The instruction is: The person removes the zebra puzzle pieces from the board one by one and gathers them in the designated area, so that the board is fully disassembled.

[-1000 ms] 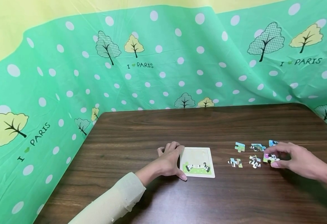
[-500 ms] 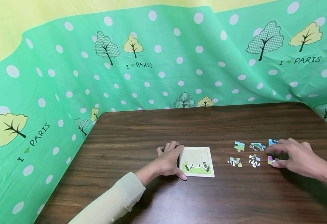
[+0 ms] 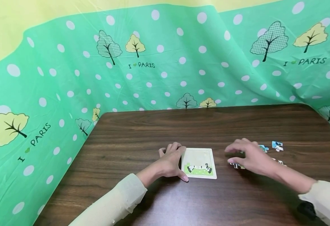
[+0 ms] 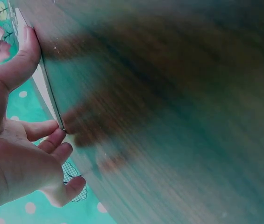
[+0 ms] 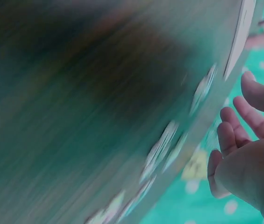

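My left hand [image 3: 169, 161] holds a small square puzzle tray [image 3: 213, 169] at its left side, thumb at the near corner and fingers at the far one. Along the tray's near edge lies a fitted strip showing green grass and striped legs; the part above it is bare. To the right, my right hand [image 3: 250, 155] hovers over loose jigsaw pieces, thumb and fingers apart with nothing between them. A striped piece [image 3: 237, 166] shows under the thumb. Beyond the hand lie a blue piece [image 3: 264, 148] and a blue-and-white piece [image 3: 277, 146]. Other pieces are largely hidden by the hand and forearm.
The dark wood-grain table [image 3: 142, 131] carries everything. A green dotted cloth [image 3: 153, 72] with printed trees hangs behind and at both sides. A dark object [image 3: 307, 209] sits beneath the right sleeve.
My right hand has left the pink-marked piece at the right of the group and moved left to the tray-side pieces. The blue-and-white piece is uncovered. My left hand and the tray stay put.
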A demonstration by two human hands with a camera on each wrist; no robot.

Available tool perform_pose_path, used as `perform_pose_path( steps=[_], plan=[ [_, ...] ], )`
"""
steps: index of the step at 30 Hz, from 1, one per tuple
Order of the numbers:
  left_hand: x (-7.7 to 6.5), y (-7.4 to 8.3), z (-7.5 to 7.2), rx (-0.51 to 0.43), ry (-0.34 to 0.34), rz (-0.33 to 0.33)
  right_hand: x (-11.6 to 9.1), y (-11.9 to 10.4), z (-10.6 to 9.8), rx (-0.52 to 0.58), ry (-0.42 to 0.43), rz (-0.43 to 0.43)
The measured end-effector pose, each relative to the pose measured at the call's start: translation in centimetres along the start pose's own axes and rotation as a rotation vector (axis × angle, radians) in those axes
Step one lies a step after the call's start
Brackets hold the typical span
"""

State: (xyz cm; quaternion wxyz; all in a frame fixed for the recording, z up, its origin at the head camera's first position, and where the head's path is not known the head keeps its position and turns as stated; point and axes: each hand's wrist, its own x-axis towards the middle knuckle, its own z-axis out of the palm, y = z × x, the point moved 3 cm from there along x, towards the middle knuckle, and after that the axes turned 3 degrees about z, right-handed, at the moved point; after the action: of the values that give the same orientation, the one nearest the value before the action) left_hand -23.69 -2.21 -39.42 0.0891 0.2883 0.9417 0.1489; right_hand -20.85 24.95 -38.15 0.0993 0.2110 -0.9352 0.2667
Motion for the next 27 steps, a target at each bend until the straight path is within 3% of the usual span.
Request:
perform_pose_path(
  steps=[6,12,27],
  plan=[
    [0.1,0.1,0.0,0.015,-0.001,0.001,1.4,-3.2,2.8,0.067,-0.095,-0.024],
    [0.2,0.0,0.1,0.025,0.007,0.0,1.5,-4.6,4.4,0.051,-0.166,-0.035],
    [0.1,0.0,0.0,0.009,0.013,-0.001,1.6,-5.3,5.0,0.075,-0.166,-0.032]
  ],
)
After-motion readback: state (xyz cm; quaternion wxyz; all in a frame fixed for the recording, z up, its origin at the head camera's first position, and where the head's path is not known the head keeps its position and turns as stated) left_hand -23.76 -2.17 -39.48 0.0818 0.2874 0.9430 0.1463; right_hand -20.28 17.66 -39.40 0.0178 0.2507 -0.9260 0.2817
